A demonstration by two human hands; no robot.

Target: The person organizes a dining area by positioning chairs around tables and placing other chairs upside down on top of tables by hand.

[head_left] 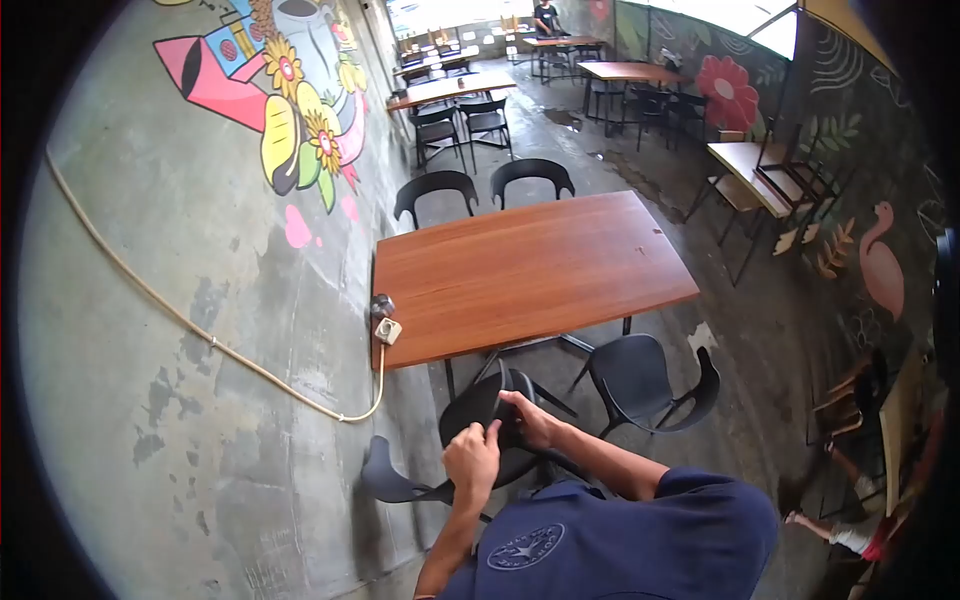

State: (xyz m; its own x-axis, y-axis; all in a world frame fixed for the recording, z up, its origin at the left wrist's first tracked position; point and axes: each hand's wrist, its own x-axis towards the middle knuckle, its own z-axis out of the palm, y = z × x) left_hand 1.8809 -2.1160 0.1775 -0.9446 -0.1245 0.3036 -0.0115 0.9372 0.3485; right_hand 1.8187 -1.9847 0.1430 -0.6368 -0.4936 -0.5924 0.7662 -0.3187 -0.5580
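Observation:
My left hand [472,460] is closed, thumb up, at the near side of a dark object [514,390] above a black chair [385,475]. Just right of it, my right hand [530,418] has its fingers closed on the same dark object, which looks like a black bag or chair part; I cannot make out which. Both hands are in front of the near edge of a brown wooden table [530,270]. A white power socket [388,331] and a small dark object [381,306] sit at the table's left corner.
A second black chair [640,380] stands at the right. Two black chairs [436,190] line the far side. The painted wall [230,400] runs along the left with a cable [215,342]. Further off are other tables [635,71] and a person [547,18].

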